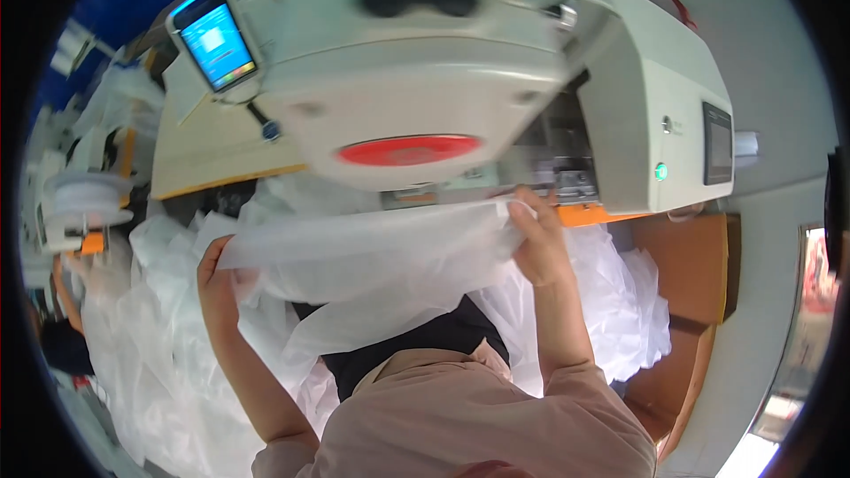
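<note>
A sheer white sheet [367,243], fabric or film, is stretched sideways across my lap, with its upper edge nearly straight. My left hand [219,276] grips its left end, fingers closed over the edge. At the other end my right hand [538,243] pinches the upper corner between thumb and fingers, close to the front of a pale machine. That machine's rounded head [416,93], with a red oval on its front, hangs just beyond the sheet. Loose folds droop from the held edge towards my lap.
Heaps of the same white material [150,327] lie to my left and also by my right arm. A lit touch panel [215,40] stands at the far left. On the right are a machine housing [655,97] and an open cardboard box [686,270]. Another person's arm [67,296] shows far left.
</note>
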A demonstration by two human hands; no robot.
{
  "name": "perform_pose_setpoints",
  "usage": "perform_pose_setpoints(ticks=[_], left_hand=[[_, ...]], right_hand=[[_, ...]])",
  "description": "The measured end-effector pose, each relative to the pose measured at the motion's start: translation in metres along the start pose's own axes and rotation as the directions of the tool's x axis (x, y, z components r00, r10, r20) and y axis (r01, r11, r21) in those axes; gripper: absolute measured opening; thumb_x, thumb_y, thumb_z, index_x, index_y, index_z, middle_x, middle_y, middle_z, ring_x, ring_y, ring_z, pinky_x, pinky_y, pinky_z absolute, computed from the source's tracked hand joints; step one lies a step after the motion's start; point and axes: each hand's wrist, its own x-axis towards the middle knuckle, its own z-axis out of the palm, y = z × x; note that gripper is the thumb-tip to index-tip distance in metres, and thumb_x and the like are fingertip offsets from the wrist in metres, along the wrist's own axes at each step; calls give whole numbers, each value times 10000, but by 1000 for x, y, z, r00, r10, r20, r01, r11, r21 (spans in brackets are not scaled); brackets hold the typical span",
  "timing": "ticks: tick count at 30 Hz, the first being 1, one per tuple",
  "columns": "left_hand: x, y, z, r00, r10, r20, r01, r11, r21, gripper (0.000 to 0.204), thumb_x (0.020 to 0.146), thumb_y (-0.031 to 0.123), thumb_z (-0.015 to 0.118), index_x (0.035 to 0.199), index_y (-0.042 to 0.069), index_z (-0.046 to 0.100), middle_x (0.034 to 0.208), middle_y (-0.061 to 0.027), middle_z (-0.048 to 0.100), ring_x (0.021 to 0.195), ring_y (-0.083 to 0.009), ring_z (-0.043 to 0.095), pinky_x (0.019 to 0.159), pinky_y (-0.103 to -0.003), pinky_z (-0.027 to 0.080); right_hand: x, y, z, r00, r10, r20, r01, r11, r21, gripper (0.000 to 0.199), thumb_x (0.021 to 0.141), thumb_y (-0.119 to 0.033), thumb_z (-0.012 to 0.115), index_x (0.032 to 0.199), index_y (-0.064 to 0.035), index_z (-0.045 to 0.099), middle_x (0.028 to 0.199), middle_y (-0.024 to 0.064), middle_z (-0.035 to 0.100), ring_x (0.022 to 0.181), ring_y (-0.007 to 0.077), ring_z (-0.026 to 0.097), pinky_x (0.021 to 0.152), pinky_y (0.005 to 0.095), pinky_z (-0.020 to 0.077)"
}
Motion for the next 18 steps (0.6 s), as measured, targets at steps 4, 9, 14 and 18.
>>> perform_pose_setpoints(ticks=[4, 9, 14, 18], left_hand=[[-3, 28, 34, 958, 171, 228, -198, 975, 104, 335, 680, -59, 375, 941, 19, 571, 933, -37, 596, 852, -136, 539, 777, -221, 413], [4, 29, 73, 656, 658, 371, -754, 593, 282, 155, 679, -106, 404, 787, -5, 453, 811, -108, 537, 783, -196, 531, 687, -250, 430], [19, 11, 90, 705, 698, 128, -705, 670, 232, 180, 708, -108, 448, 817, 7, 533, 722, -57, 435, 612, -139, 412, 545, -241, 349], [20, -8, 98, 834, 535, 135, -515, 667, 538, 150, 755, 16, 524, 886, 85, 551, 752, -137, 553, 685, -306, 563, 575, -383, 440]], right_hand=[[-17, -18, -25, 916, 334, -221, -312, 941, 130, 172, 845, -162, 620, 939, -25, 572, 799, 32, 557, 763, 72, 488, 627, 201, 401], [-19, 3, -54, 847, -345, -404, -86, 661, -746, 151, 857, -159, 614, 908, -19, 591, 791, 73, 586, 731, 150, 534, 650, 282, 435], [-18, 52, -60, 795, -572, -203, 79, 430, -900, 108, 825, -87, 636, 868, 2, 592, 851, 108, 592, 839, 229, 551, 694, 350, 456], [-15, 28, -50, 851, -395, -346, -108, 513, -851, 173, 822, -83, 633, 923, 26, 543, 894, 134, 566, 803, 232, 551, 741, 359, 494]])
